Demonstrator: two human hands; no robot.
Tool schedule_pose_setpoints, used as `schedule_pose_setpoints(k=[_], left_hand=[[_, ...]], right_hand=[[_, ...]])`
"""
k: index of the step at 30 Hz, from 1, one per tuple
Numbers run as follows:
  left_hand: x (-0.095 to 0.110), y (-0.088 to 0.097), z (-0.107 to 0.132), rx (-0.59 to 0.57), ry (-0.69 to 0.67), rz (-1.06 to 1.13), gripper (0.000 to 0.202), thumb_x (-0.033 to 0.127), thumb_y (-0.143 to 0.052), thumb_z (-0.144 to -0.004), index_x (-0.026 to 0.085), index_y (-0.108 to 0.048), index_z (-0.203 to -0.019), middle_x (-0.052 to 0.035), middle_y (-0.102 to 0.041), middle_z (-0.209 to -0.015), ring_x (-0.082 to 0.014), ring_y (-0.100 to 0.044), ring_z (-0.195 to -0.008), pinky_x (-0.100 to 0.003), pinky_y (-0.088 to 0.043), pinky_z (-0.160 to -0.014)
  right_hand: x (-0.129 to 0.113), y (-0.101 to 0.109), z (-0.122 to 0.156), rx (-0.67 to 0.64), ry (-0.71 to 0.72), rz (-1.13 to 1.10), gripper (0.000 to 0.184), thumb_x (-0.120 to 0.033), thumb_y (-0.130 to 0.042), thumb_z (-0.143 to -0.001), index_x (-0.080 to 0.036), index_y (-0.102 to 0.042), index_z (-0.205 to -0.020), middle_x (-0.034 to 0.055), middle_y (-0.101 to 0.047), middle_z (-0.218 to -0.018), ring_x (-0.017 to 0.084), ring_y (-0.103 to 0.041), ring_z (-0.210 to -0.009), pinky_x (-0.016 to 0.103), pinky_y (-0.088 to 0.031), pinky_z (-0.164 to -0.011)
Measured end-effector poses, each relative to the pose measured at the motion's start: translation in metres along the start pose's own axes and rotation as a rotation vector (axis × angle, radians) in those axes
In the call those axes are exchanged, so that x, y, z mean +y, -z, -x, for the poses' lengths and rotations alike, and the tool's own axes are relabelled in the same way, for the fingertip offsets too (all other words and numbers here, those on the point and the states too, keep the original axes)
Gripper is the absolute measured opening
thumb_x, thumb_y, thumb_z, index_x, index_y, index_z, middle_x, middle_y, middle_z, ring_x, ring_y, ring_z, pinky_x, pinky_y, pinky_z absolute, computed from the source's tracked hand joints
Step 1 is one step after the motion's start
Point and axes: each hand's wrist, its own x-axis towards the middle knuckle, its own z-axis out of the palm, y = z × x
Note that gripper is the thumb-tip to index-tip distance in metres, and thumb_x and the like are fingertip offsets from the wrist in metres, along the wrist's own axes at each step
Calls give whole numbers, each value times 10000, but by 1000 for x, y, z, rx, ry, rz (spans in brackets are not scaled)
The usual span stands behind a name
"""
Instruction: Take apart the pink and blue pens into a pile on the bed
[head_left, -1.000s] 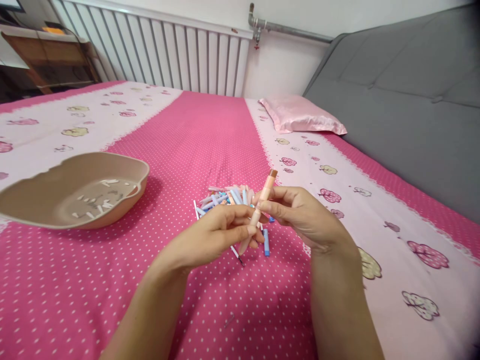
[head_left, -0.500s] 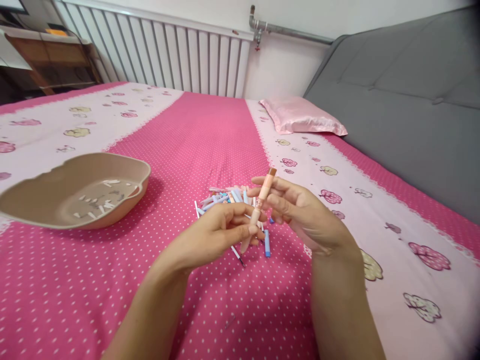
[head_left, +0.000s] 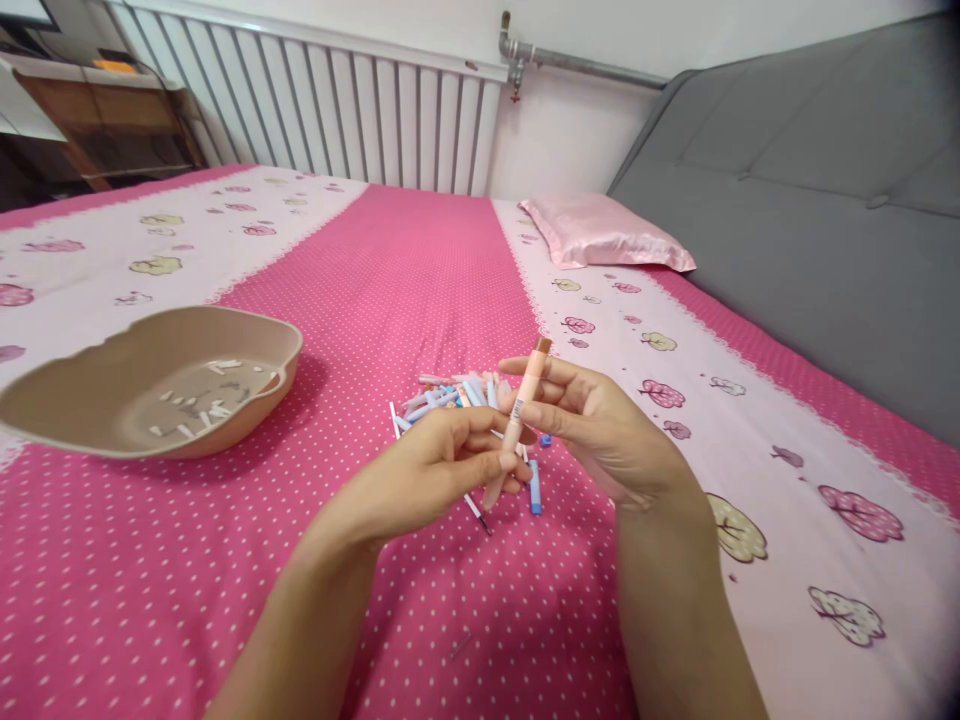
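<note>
Between my hands a peach-coloured pen (head_left: pixel 529 388) with a brown end is held at a slant, brown end up. My left hand (head_left: pixel 457 455) pinches its lower part between thumb and fingers. My right hand (head_left: pixel 589 415) grips the upper part, thumb against the barrel, where small dark print shows. Behind and below lies a pile of pen parts (head_left: pixel 472 390) in pink, blue and white, partly hidden by my hands. A blue pen cap piece (head_left: pixel 535 488) and a thin white refill with a dark tip (head_left: pixel 475 508) lie just under the pen.
To the left stands a beige basin (head_left: pixel 225 425) with several small white and grey pieces in it. A pink polka-dot bedsheet (head_left: pixel 420 620) covers the bed. Farther back are a pink pillow (head_left: pixel 607 232), a grey headboard (head_left: pixel 795 150) and a white radiator (head_left: pixel 337 100).
The pen has turned slightly about its length, so dark print now shows on it. My right thumb and fingers have closed more firmly against the barrel. My left hand has stayed in place.
</note>
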Motion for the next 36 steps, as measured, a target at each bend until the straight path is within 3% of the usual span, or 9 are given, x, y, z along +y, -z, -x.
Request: schedule_pose_setpoints(k=[3, 6, 10, 13, 20, 27, 33, 36], left_hand=[[1, -1, 0, 5, 1, 1, 197, 211, -528, -820, 127, -572, -992, -54, -628, -828, -144, -587, -765, -269, -446, -651], [2, -1, -1, 6, 1, 9, 165, 204, -530, -819, 129, -580, -956, -51, -621, -831, -148, -587, -789, -262, -444, -658], [4, -1, -1, 5, -7, 8, 128, 190, -509, -826, 128, -586, -906, -40, -606, -808, -132, -575, -749, -257, -444, -658], [4, -1, 0, 18, -5, -17, 136, 185, -488, -832, 128, -577, -916, -44, -603, -830, -134, -569, -752, -274, -451, -682], [5, 1, 1, 15, -3, -107, 138, 182, -459, -839, 117, -575, -875, -47, -602, -804, -140, -560, -752, -283, -442, -692], [4, -1, 1, -1, -16, -51, 171, 207, -476, -843, 131, -587, -950, -39, -608, -791, -126, -551, -721, -271, -432, -673], [7, -2, 1, 13, -35, -61, 134, 199, -487, -835, 129, -589, -886, -30, -590, -785, -107, -524, -670, -256, -431, -650], [7, -1, 2, 19, -32, -61, 142, 203, -475, -840, 130, -596, -856, -34, -589, -789, -121, -542, -704, -268, -443, -674]], right_hand=[[1, -2, -1, 48, -2, 34, 369, -255, -707, -693, -212, -582, -1037, -8, -619, -783, 116, -585, -725, 274, -477, -692], [0, -4, 0, 66, -5, 50, 373, -277, -698, -702, -214, -579, -1050, 15, -627, -859, 135, -589, -790, 290, -477, -725], [-6, -2, 3, -13, -25, -17, 380, -315, -611, -782, -242, -538, -1147, 59, -602, -1112, 167, -561, -981, 314, -466, -803], [-9, 0, 5, -88, -47, -54, 403, -299, -559, -817, -264, -493, -1213, 61, -589, -1166, 175, -556, -1004, 336, -470, -805], [-5, 0, 2, -66, -41, -42, 377, -238, -609, -778, -229, -545, -1150, 46, -656, -971, 135, -591, -809, 318, -473, -765], [-1, -3, 0, 72, -18, 34, 412, -242, -710, -688, -209, -570, -1074, 4, -618, -799, 129, -581, -755, 289, -486, -723], [-5, -4, 3, 4, -36, -52, 397, -337, -626, -766, -238, -544, -1142, 61, -602, -1113, 165, -575, -931, 307, -494, -762], [-8, -4, 4, -72, -55, -78, 419, -319, -602, -781, -267, -517, -1188, 57, -601, -1147, 176, -585, -918, 319, -510, -713]])
